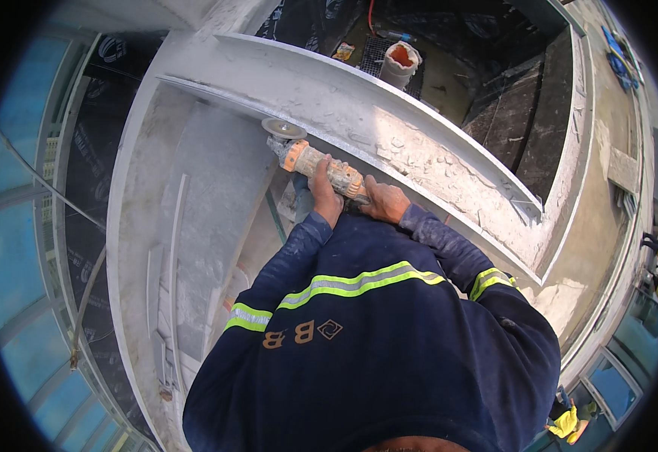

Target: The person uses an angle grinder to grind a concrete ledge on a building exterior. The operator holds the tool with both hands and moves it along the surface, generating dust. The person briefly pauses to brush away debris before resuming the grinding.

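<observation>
Left hand wraps orange grinder mid-body, right hand grips its rear; disc is at the pale channel's near edge, contact unclear. Disc binding on that lip could kick back toward torso. No guard discernible; bare hands could catch grit.

One left hand, one right hand, one angle grinder.
One disc toward eleven o'clock, one tube toward one o'clock.
</observation>
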{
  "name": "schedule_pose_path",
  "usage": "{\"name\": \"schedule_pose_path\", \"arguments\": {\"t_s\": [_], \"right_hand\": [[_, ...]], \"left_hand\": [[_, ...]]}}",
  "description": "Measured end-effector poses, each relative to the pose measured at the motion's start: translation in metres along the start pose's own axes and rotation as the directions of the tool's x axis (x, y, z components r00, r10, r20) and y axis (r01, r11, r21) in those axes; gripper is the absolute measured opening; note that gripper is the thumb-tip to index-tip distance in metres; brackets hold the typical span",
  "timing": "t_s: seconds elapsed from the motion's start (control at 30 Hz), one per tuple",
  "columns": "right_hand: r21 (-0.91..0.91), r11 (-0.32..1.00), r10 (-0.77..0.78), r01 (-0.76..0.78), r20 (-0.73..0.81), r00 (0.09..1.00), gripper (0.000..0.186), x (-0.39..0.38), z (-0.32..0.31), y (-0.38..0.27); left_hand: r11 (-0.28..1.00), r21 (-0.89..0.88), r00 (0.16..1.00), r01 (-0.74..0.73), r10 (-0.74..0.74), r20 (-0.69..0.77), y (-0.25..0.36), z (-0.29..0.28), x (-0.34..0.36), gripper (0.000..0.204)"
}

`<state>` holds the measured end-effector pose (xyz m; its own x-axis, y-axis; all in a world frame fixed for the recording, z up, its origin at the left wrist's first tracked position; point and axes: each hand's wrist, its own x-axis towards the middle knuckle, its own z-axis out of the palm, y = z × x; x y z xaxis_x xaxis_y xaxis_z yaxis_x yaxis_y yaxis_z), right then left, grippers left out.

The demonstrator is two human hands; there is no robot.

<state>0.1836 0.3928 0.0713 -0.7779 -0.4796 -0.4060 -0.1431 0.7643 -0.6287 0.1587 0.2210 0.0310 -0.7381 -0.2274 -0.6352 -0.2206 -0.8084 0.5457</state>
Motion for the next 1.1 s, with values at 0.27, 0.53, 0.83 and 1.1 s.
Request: {"name": "schedule_pose_path", "arguments": {"t_s": [0.27, 0.53, 0.83, 1.1], "right_hand": [[-0.023, 1.000, -0.017, 0.017, -0.031, 0.999, 0.054, 0.031, 0.009, 0.005], [-0.015, 1.000, -0.007, 0.007, -0.019, 1.000, 0.053, 0.025, 0.006, -0.001], [-0.005, 1.000, -0.006, 0.006, -0.015, 1.000, 0.051, 0.000, 0.001, 0.000], [-0.006, 0.999, -0.051, 0.051, -0.078, 0.996, 0.052, 0.036, 0.012, 0.007]], "left_hand": [[1.000, 0.006, 1.000, -0.030, 0.030, 0.003, 0.007, 0.002, 0.023, 0.024], [1.000, -0.001, 1.000, -0.008, 0.008, 0.000, 0.008, -0.002, 0.022, 0.030], [0.999, -0.036, 0.999, 0.018, -0.019, -0.030, -0.003, -0.002, 0.006, 0.028], [0.999, 0.042, 1.000, -0.019, 0.018, 0.020, 0.009, -0.006, 0.035, 0.028]]}}
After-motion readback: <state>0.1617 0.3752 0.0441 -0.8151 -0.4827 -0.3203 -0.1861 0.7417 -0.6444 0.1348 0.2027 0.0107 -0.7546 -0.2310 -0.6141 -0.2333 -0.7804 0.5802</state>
